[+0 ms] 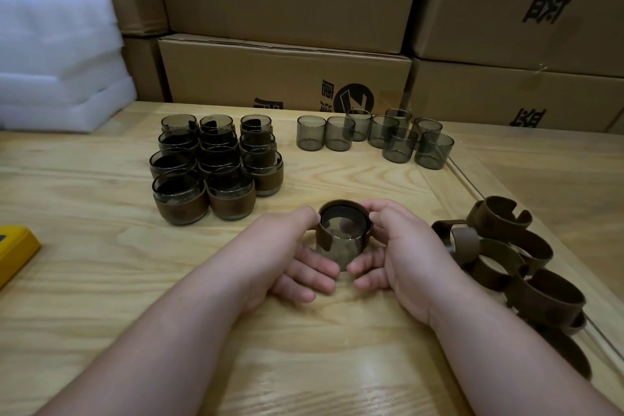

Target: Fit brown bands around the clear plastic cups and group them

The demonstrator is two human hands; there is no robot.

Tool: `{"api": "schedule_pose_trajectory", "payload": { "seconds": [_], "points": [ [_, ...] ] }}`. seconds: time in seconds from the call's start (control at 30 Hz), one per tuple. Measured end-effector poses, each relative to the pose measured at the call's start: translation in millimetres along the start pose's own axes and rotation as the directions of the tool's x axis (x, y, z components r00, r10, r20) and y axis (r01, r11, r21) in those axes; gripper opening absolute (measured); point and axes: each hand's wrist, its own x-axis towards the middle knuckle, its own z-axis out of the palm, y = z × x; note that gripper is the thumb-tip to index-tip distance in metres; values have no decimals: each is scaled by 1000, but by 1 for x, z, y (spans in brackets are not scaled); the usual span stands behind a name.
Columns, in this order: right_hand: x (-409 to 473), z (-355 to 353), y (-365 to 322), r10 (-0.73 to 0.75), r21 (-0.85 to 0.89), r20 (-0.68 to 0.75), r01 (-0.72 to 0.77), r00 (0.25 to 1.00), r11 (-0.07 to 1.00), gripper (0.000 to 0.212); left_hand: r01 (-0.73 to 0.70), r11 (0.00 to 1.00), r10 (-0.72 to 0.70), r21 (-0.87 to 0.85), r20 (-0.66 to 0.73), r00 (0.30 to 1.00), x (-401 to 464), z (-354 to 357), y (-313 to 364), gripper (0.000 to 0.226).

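A single clear cup (341, 243) sits low over the counter (101, 280) between the two hands, tipped so its open mouth faces up and slightly toward the camera, with its axis leaning away from the person. A brown band (337, 213) is wrapped around the cup's upper part near the rim. The left hand (290, 257) grasps the cup from the left, thumb on the band at the rim and fingers (317, 267) curled underneath; the right hand (398, 253) mirrors it, thumb on the band's right edge and fingers curled beneath. Both forearms reach in from the near edge, wrists low and nearly symmetric, so neither hand is clearly nearer. The band probably still has to slide along the cup's axis. The banded cups (216, 172) stand grouped ahead and to the left, bare cups (381, 137) ahead and to the right, and loose bands (513, 263) just beside the right hand.
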Motion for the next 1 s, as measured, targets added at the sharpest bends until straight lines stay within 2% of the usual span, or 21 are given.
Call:
{"api": "schedule_pose_trajectory", "payload": {
  "seconds": [0.33, 0.63, 1.0],
  "points": [
    [0, 2, -1, 15, -21, 8, -15, 1000, 1000, 33, -5, 1000, 5, 14, -28, 1000, 1, 5, 0, 35],
    [-2, -1, 0, 4, 46, 67, -7, 998, 999, 34, 1, 1000, -1, 12, -29, 1000, -1, 3, 1, 29],
    [1, 0, -4, 39, 7, 40, -39, 998, 999, 22, 6, 1000, -5, 19, -44, 999, -1, 4, 2, 37]
  ]
}}
